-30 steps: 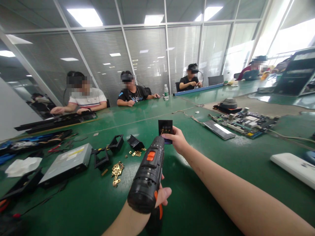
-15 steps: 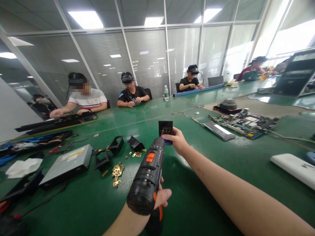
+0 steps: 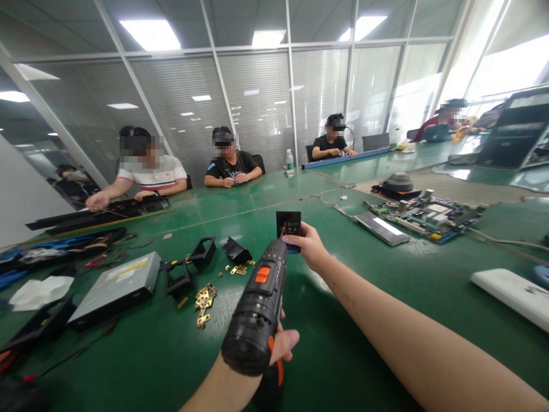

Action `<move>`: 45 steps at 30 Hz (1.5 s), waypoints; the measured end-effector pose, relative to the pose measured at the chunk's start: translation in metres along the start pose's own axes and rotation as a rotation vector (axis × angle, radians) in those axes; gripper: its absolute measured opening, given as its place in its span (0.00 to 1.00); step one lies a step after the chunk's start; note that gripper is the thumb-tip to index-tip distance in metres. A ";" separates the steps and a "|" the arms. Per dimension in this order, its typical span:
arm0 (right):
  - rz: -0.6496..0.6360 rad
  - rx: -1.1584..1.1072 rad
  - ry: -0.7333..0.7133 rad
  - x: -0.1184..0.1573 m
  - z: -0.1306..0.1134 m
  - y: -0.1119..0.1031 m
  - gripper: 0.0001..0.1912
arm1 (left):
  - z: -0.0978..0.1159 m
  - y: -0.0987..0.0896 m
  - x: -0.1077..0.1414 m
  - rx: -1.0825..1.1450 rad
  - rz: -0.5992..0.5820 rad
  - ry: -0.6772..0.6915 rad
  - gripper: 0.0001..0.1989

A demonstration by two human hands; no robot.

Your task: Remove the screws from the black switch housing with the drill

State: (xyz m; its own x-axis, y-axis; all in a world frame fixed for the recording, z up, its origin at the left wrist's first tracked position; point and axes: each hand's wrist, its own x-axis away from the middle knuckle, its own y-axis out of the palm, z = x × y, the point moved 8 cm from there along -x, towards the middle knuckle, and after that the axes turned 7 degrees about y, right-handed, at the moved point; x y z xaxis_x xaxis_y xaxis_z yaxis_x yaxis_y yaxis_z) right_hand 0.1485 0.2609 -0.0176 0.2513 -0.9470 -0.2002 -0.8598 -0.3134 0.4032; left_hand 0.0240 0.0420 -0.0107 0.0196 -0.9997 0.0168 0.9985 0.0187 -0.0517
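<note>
My left hand [image 3: 285, 344] is wrapped round the handle of a black and orange power drill [image 3: 256, 309], whose body hides part of the fingers. The drill's bit meets a small black part [image 3: 288, 218] with brass-coloured pieces in it. My right hand [image 3: 313, 246] grips that part from its right side, thumb in front. Left of the drill, gold metal pieces [image 3: 205, 300] lie in a pile on the green table [image 3: 326, 355], with a few more behind. Black plastic housings [image 3: 202, 250] stand near them.
A silver drive box [image 3: 118, 286], white tissue [image 3: 40, 292] and tools lie on the left. To the right are a flat battery-like pack [image 3: 381, 229], a circuit board [image 3: 437, 214] and a white case [image 3: 512, 297]. Several people sit across the table; a bottle [image 3: 290, 163] stands there.
My hands, the drill and the black part stay almost where they were. Across the table, the person at the left has shifted their head and hand slightly.
</note>
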 end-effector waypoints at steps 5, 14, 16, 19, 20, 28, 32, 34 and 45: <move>0.007 -0.011 0.011 0.000 0.001 0.000 0.23 | -0.005 0.000 -0.004 0.003 -0.015 0.010 0.15; 0.002 0.005 0.002 -0.001 0.001 -0.001 0.22 | -0.001 -0.001 -0.001 0.001 0.027 -0.018 0.16; 0.000 0.001 0.003 0.000 0.000 0.000 0.22 | 0.001 0.001 0.002 0.035 0.036 -0.032 0.16; 0.006 0.001 0.009 0.001 -0.002 0.001 0.22 | 0.005 0.003 0.004 0.063 0.029 -0.035 0.16; 0.010 0.005 0.010 0.001 -0.002 0.001 0.22 | 0.006 0.003 0.004 0.064 0.028 -0.038 0.16; 0.004 0.013 0.002 0.000 0.000 0.000 0.22 | -0.002 0.000 0.000 0.010 0.016 -0.022 0.16; 0.004 0.006 0.003 0.000 -0.001 0.000 0.22 | 0.001 0.001 -0.003 -0.015 -0.001 0.009 0.16; 0.009 0.009 0.004 0.000 -0.001 0.000 0.22 | 0.004 0.001 -0.002 -0.026 0.002 0.015 0.16; 0.008 0.013 0.014 0.000 0.000 0.001 0.23 | -0.005 -0.002 -0.001 -0.011 0.021 -0.001 0.15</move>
State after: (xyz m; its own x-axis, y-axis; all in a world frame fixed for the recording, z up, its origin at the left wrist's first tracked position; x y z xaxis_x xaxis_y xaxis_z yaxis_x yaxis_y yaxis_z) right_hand 0.1481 0.2602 -0.0171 0.2503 -0.9505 -0.1842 -0.8673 -0.3047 0.3936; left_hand 0.0221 0.0424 -0.0153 0.0405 -0.9990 0.0166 0.9973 0.0394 -0.0627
